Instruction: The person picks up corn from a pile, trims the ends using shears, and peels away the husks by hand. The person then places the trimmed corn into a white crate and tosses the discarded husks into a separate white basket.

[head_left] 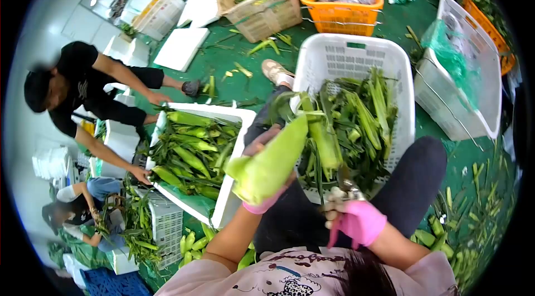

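Note:
My left hand (261,141), in a pink-cuffed glove, is wrapped round an ear of corn (270,162) in its pale green husk. The ear is tilted over my lap and hides part of that hand. My right hand (356,219), also in a pink-cuffed glove, is closed on what look like hand pruners (346,180); their blades are partly blurred. Just beyond the pruners, a thick green stalk piece (323,143) leans at the near side of a white plastic crate (405,101). Stripped leaves and stalk ends (362,112) fill much of this crate between my legs.
At left, a bending co-worker (72,84) grips a white foam box (237,184) of corn ears. Another person (83,207) sits farther back. Beyond stand a beige crate (262,12), an orange basket (341,15) and another white crate (446,95). Leaf scraps (479,223) litter the green floor.

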The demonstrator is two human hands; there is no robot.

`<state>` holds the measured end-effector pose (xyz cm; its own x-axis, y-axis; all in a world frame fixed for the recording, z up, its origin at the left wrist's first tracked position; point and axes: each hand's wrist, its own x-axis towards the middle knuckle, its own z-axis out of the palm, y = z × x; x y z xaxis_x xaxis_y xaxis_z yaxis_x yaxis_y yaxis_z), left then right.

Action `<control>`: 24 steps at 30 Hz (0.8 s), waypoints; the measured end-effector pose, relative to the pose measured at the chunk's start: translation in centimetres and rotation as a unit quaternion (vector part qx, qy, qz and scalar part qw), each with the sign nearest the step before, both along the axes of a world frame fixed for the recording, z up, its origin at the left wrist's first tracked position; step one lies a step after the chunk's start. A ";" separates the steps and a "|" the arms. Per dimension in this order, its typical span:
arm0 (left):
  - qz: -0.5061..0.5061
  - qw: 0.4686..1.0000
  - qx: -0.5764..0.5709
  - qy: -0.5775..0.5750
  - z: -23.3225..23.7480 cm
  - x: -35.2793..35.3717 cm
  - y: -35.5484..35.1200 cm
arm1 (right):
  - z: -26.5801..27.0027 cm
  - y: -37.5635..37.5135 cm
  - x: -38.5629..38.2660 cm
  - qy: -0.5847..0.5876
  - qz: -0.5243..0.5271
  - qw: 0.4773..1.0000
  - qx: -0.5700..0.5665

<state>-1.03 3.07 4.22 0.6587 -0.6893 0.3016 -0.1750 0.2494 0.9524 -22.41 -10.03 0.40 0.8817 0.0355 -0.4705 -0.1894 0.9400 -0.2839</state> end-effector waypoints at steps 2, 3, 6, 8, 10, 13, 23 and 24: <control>-0.108 0.988 -0.039 -0.107 -3.0 -0.6 -0.9 | 1.3 0.5 1.4 -0.041 -0.048 0.997 0.045; -0.164 0.979 0.000 -0.119 -1.2 -2.0 -1.1 | 1.5 -0.4 2.4 -0.109 -0.079 0.986 0.098; -0.258 0.966 -0.016 -0.021 -1.6 -3.9 -0.3 | 2.2 -2.5 1.7 -0.032 -0.068 0.996 0.045; -0.232 0.944 -0.113 0.206 -1.9 -2.3 0.3 | 0.9 -2.9 0.5 0.037 -0.104 0.994 -0.015; -0.033 0.985 0.132 0.102 -1.5 -2.3 -0.4 | 1.2 -3.3 -0.4 0.029 -0.160 0.980 -0.117; -0.143 0.952 0.228 0.147 -1.7 -3.6 -3.2 | 2.5 -3.9 0.0 0.013 -0.166 0.951 -0.260; -0.092 0.851 0.001 0.517 -2.6 -3.3 -7.1 | 3.2 -8.2 3.2 0.111 -0.193 0.718 -0.659; -0.125 0.825 -0.020 0.551 -2.0 -1.7 -6.0 | 3.3 -9.2 3.1 0.109 -0.223 0.645 -0.723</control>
<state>-2.68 -2.90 2.19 0.3863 -0.8494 -0.3596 0.8533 0.1811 0.4890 -19.29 -19.25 3.66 0.5607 -0.8129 0.1574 -0.1752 -0.3022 -0.9370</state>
